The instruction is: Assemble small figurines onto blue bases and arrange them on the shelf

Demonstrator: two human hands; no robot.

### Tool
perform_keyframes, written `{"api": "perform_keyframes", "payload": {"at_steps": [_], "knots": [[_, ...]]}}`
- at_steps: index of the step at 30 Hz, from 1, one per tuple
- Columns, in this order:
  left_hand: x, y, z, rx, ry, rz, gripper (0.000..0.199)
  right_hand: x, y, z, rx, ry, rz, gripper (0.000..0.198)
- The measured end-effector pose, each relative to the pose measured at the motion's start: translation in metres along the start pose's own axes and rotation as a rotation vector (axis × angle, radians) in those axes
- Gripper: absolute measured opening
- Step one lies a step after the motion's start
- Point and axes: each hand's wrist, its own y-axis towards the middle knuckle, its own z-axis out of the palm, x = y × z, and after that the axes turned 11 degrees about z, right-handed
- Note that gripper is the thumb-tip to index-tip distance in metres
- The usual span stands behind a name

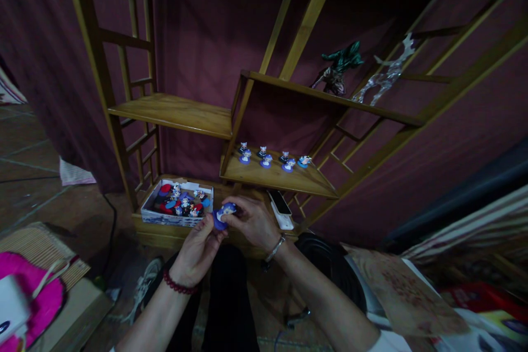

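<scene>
Figurine, purple and white, is held tilted before a wooden shelf unit. Its middle shelf carries two rows of small figures; an open box of more sits lower left. The right hand pinches the figurine's upper part; the left hand grips its base.

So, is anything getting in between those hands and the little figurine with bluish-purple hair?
Nothing visible does. The left hand holds the figurine at its purple base, and the right hand grips its upper part. The open box sits beside them, not between.
</scene>
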Motion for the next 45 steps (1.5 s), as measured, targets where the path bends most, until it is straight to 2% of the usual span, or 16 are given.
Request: {"api": "perform_keyframes", "payload": {"at_steps": [7, 12, 16, 22, 34, 41, 45], "knots": [[0.009, 0.001, -0.007, 0.083, 0.054, 0.021, 0.018, -0.005, -0.008, 0.008, -0.063, -0.027, 0.062, 0.019], [0.014, 0.003, -0.01, 0.071, 0.075, -0.007, 0.019, -0.011, -0.016, 0.014, -0.09, 0.013, 0.142, 0.018], [0.014, 0.002, -0.011, 0.083, 0.111, -0.054, 0.014, -0.011, -0.02, 0.007, -0.088, -0.027, 0.108, 0.019], [0.017, 0.0, -0.001, 0.14, 0.206, -0.081, 0.013, -0.012, -0.022, -0.012, 0.005, -0.137, 0.047, 0.021], [0.036, 0.005, 0.013, 0.004, 0.254, -0.088, 0.012, -0.025, -0.023, -0.03, 0.071, -0.211, 0.05, 0.027], [0.04, 0.002, 0.029, 0.028, 0.282, -0.111, 0.015, -0.032, -0.022, -0.037, 0.081, -0.218, 0.049, 0.032], [0.043, 0.003, 0.031, -0.002, 0.329, -0.116, 0.019, -0.037, -0.02, -0.037, 0.095, -0.208, 0.058, 0.033]]}}
